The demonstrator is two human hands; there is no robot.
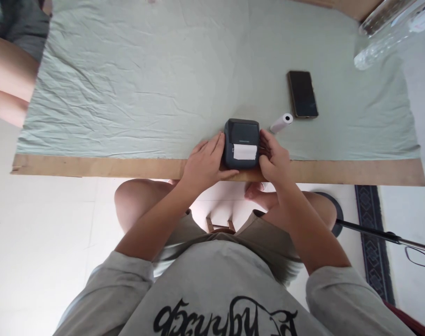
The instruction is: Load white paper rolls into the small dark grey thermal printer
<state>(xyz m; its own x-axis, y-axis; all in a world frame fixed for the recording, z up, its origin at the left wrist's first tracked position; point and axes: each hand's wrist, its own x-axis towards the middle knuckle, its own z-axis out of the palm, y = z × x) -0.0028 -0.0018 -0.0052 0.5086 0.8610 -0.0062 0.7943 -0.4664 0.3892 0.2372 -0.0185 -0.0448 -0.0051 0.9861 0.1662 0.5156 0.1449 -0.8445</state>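
A small dark printer-like device (242, 132) rests at the table's front edge, with a white paper strip (245, 152) on its near side. Against the device's left side lies my left hand (205, 163), its fingers stretched out and the thumb pointing right along the near edge. My right hand (274, 157) touches the right side with bent fingers, the thumb near the lower corner; its inner fingertips are partly hidden. Just beyond that hand lies a white paper roll (281, 123). Farther right is a dark phone (303, 94), lying flat.
A pale green cloth (145, 84) covers the table, leaving a bare wooden front edge (100, 166). Clear plastic bottles (368, 57) lie at the back right, beside a cardboard box (355, 7). Another person's bare leg (12, 67) shows at the left.
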